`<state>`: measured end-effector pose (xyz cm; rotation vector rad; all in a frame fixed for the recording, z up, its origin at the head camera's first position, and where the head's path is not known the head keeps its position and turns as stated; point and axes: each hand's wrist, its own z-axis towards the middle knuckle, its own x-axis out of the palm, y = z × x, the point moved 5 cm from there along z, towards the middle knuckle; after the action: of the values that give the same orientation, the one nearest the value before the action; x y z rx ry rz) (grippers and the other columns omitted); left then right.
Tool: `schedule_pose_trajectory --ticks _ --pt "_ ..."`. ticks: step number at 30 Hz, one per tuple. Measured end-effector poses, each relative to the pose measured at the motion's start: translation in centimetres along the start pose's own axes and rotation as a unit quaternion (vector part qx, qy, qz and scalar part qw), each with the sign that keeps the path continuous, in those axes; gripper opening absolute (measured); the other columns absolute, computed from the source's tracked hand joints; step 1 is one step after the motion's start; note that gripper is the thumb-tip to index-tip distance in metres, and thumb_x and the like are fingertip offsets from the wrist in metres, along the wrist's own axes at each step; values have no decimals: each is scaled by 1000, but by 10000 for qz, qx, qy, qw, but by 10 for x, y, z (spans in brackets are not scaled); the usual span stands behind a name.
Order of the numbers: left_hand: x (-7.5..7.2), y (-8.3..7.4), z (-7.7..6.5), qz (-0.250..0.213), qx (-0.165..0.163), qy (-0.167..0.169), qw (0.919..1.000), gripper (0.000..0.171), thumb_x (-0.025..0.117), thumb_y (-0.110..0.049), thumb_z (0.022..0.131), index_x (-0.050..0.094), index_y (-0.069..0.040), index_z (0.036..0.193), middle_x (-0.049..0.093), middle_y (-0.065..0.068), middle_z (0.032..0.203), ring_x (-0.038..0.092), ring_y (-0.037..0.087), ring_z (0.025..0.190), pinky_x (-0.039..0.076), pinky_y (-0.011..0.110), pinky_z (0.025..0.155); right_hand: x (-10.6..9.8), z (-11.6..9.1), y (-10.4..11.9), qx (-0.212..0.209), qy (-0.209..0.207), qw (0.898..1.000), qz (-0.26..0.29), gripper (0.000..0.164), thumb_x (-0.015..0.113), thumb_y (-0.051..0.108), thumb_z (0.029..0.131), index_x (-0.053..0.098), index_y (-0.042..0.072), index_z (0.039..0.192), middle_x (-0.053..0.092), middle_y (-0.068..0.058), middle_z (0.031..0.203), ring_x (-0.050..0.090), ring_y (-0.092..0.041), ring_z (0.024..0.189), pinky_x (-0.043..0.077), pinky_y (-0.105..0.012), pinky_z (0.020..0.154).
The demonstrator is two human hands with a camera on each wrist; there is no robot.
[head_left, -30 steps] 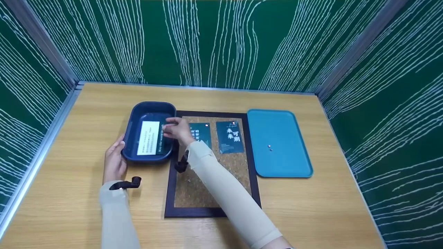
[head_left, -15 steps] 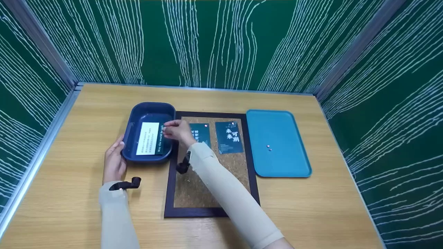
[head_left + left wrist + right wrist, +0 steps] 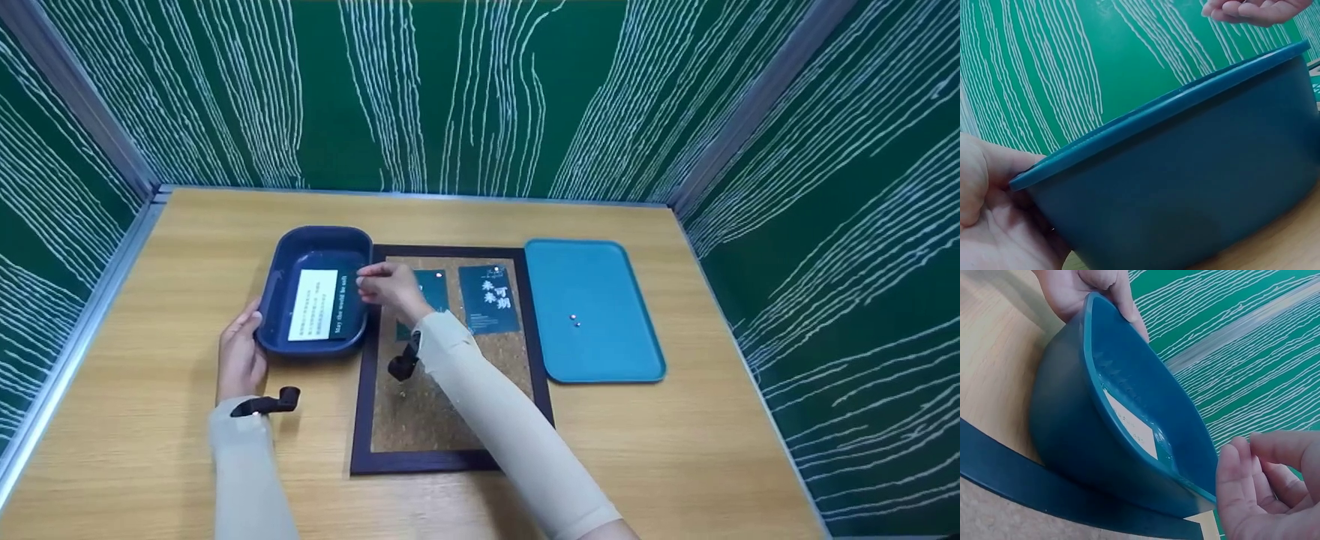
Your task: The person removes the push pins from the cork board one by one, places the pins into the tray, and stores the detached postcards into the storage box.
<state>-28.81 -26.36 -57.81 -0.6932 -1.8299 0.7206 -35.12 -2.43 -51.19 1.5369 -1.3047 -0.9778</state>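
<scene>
A dark blue basin (image 3: 276, 289) stands on the table, its right side against the corkboard's frame. In it lies a card (image 3: 313, 306), part white and part dark green, with printed lines. My left hand (image 3: 238, 352) grips the basin's rim at the left front corner, thumb over the edge and fingers underneath. Above the basin's right rim is my right hand (image 3: 394, 291), fingers curled in and thumb close to the fingertips. In the right wrist view, the fingertips (image 3: 1238, 453) are near the rim, clear of the card; I cannot tell whether something small is between them.
Two dark green cards with white characters, one being the right card (image 3: 491, 300), are fixed on the dark-framed corkboard (image 3: 420, 427), partly under my right forearm. A turquoise tray (image 3: 600, 277) bears small pin-like bits (image 3: 575, 321). Green panels with white lines (image 3: 480, 97) wall the table.
My right hand has drawn slightly right, away from the card in the basin, showing more of its printed text. My left hand keeps its grip on the rim.
</scene>
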Motion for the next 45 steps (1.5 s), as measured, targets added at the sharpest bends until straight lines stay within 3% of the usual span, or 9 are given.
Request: schedule_pose_trajectory --ticks 12,15,17,20,25,31,38,40,45 --pt "4 0 0 435 88 -329 9985 46 26 -9 105 28 -6 151 18 1 162 23 12 146 25 27 119 -23 -3 -1 -251 261 9993 -67 9 67 10 89 72 7 97 69 -6 89 66 -16 75 59 -33 80" --pt "7 -2 -2 1025 -40 -562 9931 46 25 -14 106 29 -10 151 17 -1 162 23 12 146 26 26 118 -31 -3 -3 -229 218 9993 -182 11 68 13 90 72 8 99 69 -5 91 66 -16 77 59 -35 82" --pt "10 -5 -5 1794 -28 -729 9811 46 24 -18 106 28 -12 152 15 -1 162 19 13 148 23 26 119 -36 -3 -4 -204 223 9994 -169 14 67 13 90 71 7 102 68 -6 93 67 -18 80 58 -36 84" --pt "17 -12 -9 3072 244 -902 9470 48 25 -22 106 25 -11 152 15 2 161 14 17 149 16 29 122 -45 -2 -5 -165 243 9996 -25 16 66 11 90 70 5 105 68 -7 95 68 -24 86 58 -37 85" --pt "39 -22 -17 4787 1041 -926 8669 50 28 -22 105 25 -3 151 16 11 160 10 27 149 9 39 123 -65 0 -6 -140 284 9994 140 20 66 10 90 68 2 108 68 -9 96 67 -32 96 57 -40 88" --pt "79 -19 -27 5792 1542 -518 7988 53 29 -25 105 17 -8 154 3 11 162 -5 31 150 0 49 122 -98 1 -7 -100 126 9999 2 27 64 16 92 65 3 116 67 -8 100 67 -25 96 56 -35 88" --pt "129 -3 -33 6631 2441 119 7075 54 38 -21 103 23 -4 152 8 22 160 -1 41 148 2 61 118 -135 6 -13 -134 -189 9997 -3 30 62 19 94 64 1 119 66 -12 108 65 -28 101 52 -44 97" --pt "144 3 -35 6747 2619 319 6894 54 40 -21 103 26 -2 151 9 24 159 1 42 148 3 62 118 -145 8 -15 -120 -327 9994 -1 28 63 18 94 65 1 117 66 -12 107 65 -28 101 53 -44 96" --pt "180 26 -41 6936 2683 802 6637 53 37 -24 104 24 -5 152 9 19 160 2 40 148 4 58 120 -172 13 -22 -20 -688 9976 107 28 64 15 92 65 0 116 67 -8 98 66 -19 87 58 -31 82"
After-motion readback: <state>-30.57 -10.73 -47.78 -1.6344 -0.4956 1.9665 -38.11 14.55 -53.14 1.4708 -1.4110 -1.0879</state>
